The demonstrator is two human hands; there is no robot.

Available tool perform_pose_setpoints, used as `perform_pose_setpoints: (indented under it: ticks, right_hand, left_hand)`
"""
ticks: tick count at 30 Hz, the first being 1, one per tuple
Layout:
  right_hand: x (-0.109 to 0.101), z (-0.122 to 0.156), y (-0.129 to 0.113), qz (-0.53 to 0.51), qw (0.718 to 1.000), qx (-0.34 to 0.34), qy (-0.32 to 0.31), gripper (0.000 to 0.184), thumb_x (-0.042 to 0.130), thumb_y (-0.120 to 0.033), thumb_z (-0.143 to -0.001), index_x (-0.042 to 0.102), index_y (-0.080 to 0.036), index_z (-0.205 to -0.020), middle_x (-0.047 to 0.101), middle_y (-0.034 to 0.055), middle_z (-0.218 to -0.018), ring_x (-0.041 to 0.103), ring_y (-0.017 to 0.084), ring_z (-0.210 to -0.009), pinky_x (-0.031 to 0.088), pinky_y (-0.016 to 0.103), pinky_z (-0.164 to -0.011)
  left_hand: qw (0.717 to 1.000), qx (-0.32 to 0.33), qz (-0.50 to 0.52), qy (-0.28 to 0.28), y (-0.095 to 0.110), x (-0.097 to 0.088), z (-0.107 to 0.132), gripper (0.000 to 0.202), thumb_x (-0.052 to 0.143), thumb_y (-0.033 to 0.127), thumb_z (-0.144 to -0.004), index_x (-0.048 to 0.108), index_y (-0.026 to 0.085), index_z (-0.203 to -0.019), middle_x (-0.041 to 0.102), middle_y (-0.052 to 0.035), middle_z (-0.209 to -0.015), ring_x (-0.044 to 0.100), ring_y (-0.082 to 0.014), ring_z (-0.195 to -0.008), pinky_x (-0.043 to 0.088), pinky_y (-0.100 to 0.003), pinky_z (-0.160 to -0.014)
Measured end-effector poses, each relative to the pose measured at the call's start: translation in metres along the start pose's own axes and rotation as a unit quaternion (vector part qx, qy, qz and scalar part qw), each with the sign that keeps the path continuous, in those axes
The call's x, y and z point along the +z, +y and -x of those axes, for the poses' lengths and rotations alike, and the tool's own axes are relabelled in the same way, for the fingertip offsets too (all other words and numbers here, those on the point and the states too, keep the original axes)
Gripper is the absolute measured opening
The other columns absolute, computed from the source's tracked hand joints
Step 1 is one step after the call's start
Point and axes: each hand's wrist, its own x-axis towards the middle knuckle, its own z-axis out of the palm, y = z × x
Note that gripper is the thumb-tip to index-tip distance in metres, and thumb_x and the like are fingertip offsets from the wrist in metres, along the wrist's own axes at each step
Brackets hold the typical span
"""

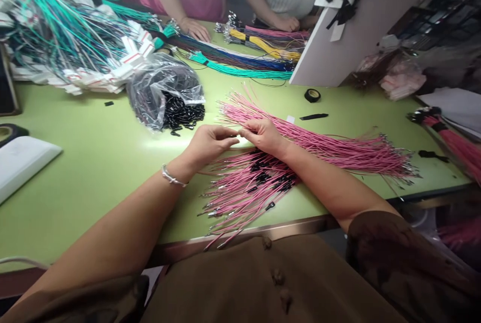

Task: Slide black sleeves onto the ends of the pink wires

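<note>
My left hand and my right hand meet fingertip to fingertip above the table, both closed in a pinch. Whatever sits between their fingers is too small to make out. Just behind and to the right of my right hand lies a thick bundle of pink wires with metal terminals at the ends. Below my hands spreads a second group of pink wires, several of them carrying small black connector housings. Left of my left hand, loose black housings spill from a clear plastic bag.
Tape roll and a black strip lie behind the pink bundle. Teal and white wire bundles fill the back left. Multicoloured wires lie before two people across the table. A white panel stands at back right.
</note>
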Motion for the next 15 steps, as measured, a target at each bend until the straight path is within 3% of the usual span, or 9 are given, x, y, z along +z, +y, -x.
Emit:
perform_pose_setpoints:
  ticks: [5,10,15]
  right_hand:
    - [0.001,0.002,-0.001,0.031,0.999,-0.011,0.021,0.039,0.054,-0.04,-0.091,0.045,-0.019,-0.06,0.038,-0.0042,-0.057,0.033,0.009,-0.057,0.028,0.026,-0.057]
    - [0.005,0.005,-0.006,0.048,0.998,-0.021,0.021,0.035,0.053,-0.036,-0.093,0.049,-0.018,-0.062,0.042,-0.0035,-0.058,0.037,0.009,-0.058,0.03,0.025,-0.059]
    - [0.006,0.002,-0.009,0.052,0.998,-0.028,0.017,0.033,0.05,-0.035,-0.095,0.053,-0.017,-0.068,0.05,-0.0014,-0.065,0.044,0.01,-0.064,0.035,0.024,-0.064]
  left_hand:
    - [0.989,-0.085,0.12,0.012,-0.003,-0.005,-0.001,0.034,0.086,0.041,-0.062,0.08,0.016,-0.085,0.074,-0.0078,-0.074,0.065,-0.0154,-0.063,0.056,-0.029,-0.066]
    - [0.971,-0.123,0.202,0.028,-0.008,-0.001,-0.002,0.04,0.092,0.041,-0.051,0.078,0.015,-0.079,0.074,-0.0088,-0.075,0.068,-0.0169,-0.066,0.059,-0.032,-0.07]
    - [0.963,-0.185,0.196,0.02,0.01,0.001,0.002,0.037,0.094,0.038,-0.049,0.079,0.019,-0.078,0.077,-0.0067,-0.084,0.07,-0.0183,-0.077,0.06,-0.032,-0.081]
